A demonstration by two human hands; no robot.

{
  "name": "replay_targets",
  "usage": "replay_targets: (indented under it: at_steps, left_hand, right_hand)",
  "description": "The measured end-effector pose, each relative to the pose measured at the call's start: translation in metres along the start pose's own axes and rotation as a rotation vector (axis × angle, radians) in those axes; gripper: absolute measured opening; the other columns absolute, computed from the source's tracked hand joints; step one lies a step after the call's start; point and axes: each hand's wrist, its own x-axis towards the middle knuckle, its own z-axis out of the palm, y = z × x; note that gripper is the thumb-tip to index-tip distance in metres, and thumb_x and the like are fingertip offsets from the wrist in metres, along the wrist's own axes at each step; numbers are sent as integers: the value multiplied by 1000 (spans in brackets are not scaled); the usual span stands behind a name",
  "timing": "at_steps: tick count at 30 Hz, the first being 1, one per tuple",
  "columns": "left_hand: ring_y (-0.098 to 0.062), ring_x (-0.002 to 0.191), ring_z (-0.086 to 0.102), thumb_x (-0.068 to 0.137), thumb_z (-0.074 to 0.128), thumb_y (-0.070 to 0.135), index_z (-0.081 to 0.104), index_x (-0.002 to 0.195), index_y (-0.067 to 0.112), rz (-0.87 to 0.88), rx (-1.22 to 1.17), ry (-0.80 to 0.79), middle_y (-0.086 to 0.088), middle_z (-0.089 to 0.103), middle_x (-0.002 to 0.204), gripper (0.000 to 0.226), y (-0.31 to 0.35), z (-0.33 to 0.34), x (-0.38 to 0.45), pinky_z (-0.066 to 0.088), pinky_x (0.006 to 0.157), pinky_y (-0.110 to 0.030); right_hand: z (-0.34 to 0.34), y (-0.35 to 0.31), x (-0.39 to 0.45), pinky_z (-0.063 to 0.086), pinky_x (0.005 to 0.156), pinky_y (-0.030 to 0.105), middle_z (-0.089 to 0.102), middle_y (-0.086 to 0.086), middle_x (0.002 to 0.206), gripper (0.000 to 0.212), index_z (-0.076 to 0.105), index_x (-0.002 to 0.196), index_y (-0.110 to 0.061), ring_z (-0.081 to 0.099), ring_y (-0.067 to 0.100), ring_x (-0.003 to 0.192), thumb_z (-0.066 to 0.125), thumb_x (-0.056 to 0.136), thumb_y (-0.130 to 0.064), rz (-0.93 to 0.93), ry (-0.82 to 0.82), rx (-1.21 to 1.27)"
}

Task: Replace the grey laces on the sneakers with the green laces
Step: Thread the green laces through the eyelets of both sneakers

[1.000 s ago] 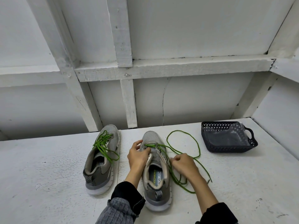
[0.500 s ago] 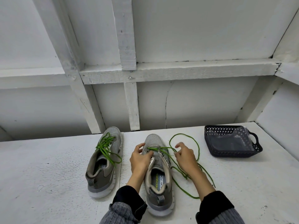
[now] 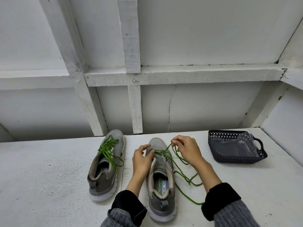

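Your right hand (image 3: 188, 152) pinches the green lace (image 3: 181, 173) above the near shoe's (image 3: 159, 176) toe; your left hand (image 3: 141, 159) grips that shoe's eyelet edge. Slack lies looped on the bench (image 3: 49, 185). The other shoe (image 3: 106, 164), already green-laced, stands left; a basket (image 3: 236, 149) right.

right hand (image 3: 188, 151): moved up from beside the shoe to near its toe, pinching the green lace (image 3: 178, 163) higher
lace loop: pulled in, way smaller now

A dark basket (image 3: 232, 158) with holes sits on the white table (image 3: 49, 177), well right of the fingers, holding a clear bag (image 3: 236, 147).
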Motion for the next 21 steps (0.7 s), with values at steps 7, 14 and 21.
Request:
replay_targets:
  at_steps: [7,14,21]
  left_hand:
    - [0,95,53,92,61,13,72,106,19,105,54,-80,6,64,111,19,13,-1,7,36,74,-1]
    - [-15,114,57,92,57,49,75,90,39,117,109,-199,21,68,92,20,9,5,12,41,102,-41]
    - [-21,113,55,69,62,64,72,80,32,-11,26,-331,3,69,99,35,12,4,18,41,103,-41]
  right_hand:
    - [6,-11,4,49,66,22,71,-10,74,9,71,90,-22,61,2,59,64,90,-15,11,-23,143]
    - [9,-18,7,42,65,29,52,-6,71,6,71,77,-34,51,11,69,74,83,-33,6,129,157]
    - [14,-15,5,37,61,13,59,-1,78,7,71,81,-21,51,8,70,69,87,-23,36,172,181]
